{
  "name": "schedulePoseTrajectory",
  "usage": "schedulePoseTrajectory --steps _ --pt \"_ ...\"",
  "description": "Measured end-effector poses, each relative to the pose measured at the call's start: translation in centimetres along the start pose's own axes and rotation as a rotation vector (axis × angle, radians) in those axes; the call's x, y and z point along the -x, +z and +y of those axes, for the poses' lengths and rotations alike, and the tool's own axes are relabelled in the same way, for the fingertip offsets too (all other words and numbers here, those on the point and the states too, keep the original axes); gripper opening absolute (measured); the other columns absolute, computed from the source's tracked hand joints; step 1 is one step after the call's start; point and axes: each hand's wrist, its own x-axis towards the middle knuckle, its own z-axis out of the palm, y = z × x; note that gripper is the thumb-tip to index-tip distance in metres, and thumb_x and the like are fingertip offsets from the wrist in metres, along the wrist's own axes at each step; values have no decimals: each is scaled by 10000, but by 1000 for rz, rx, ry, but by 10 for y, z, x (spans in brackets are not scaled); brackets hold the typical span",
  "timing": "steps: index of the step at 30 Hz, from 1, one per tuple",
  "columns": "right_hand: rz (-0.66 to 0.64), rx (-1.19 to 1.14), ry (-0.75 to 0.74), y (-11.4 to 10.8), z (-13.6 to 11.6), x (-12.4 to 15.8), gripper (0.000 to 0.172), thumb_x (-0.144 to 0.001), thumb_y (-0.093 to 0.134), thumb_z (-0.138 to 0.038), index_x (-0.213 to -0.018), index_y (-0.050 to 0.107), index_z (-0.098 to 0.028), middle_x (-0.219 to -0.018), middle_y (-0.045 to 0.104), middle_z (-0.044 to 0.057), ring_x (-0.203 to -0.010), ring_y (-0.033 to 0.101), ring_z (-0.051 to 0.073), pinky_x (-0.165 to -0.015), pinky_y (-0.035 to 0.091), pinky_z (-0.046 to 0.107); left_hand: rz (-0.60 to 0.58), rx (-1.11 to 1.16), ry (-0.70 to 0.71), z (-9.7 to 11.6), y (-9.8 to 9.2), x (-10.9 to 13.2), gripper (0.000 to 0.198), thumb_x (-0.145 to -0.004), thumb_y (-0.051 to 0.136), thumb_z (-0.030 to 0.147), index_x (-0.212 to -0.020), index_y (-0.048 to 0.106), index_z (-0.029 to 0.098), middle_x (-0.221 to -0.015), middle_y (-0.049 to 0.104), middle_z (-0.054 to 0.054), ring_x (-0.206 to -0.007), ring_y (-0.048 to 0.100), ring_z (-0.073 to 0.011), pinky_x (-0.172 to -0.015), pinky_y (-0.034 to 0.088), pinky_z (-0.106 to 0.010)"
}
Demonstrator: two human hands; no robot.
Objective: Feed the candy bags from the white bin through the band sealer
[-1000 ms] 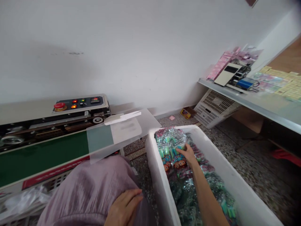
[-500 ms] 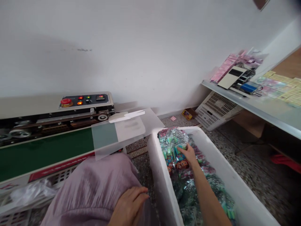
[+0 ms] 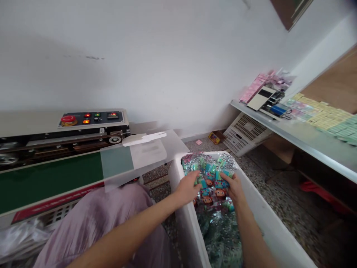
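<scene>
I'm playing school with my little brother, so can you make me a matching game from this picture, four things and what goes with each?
1. Belt
2. Round button
3. Shiny packets
4. Open box

A. inside the box
B. white
C. long, flat and green
D. red

Pairs: 1-C, 2-D, 3-A, 4-B

The white box (image 3: 264,213) holds a heap of shiny packets (image 3: 209,182)
</scene>
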Motion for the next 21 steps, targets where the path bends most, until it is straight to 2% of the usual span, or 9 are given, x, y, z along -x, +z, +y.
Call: schedulePoseTrajectory --steps 3,6,9,12,15,18,21 --pt "10 -31 -34 3 -15 8 585 -421 952 -302 -926 677 -193 -803 769 3 -620 708 196 -574 610 305 -11 23 5 6 15 -31 832 -795 696 260 -1540 340 151 -1541 463 -166 -1400 465 -306 -1165 366 -444" --pt "8 -68 -71 12 -31 17 562 -452 943 -287 -944 685 -205 -857 777 -5 -669 720 184 -627 617 294 -33 52 38 17 27 -49 1135 -671 833 324 -1587 197 112 -1581 378 -225 -1452 373 -379 -1176 334 -496" --pt "-7 -102 -97 27 -41 26 522 -489 931 -289 -947 698 -198 -858 778 -1 -672 719 178 -649 612 293 14 99 86 28 38 -56 1212 -615 871 322 -1581 174 96 -1568 382 -244 -1435 391 -390 -1164 342 -493" --pt "-15 -102 -97 46 -44 35 479 -527 919 -316 -935 706 -184 -833 776 10 -653 709 184 -632 600 298 111 122 80 33 40 -54 1054 -644 837 288 -1530 286 140 -1496 478 -202 -1326 510 -365 -1091 414 -467" --pt "-44 -112 -89 66 -44 45 480 -556 915 -352 -953 705 -179 -865 780 30 -701 722 205 -654 603 314 173 174 68 29 24 -49 686 -692 788 240 -1320 515 202 -1173 674 -83 -1051 638 -281 -929 491 -383" --pt "-136 -143 -64 90 -46 57 539 -569 918 -377 -1029 692 -210 -929 783 33 -773 735 221 -721 616 354 229 231 98 21 -11 -44 331 -726 741 195 -1033 618 207 -869 664 16 -842 614 -195 -805 482 -291" --pt "-277 -133 -88 125 -50 66 579 -577 923 -351 -1089 682 -230 -979 783 36 -853 736 229 -805 610 384 275 351 131 11 -57 -36 193 -754 709 205 -929 629 191 -812 638 36 -790 579 -159 -759 464 -253"
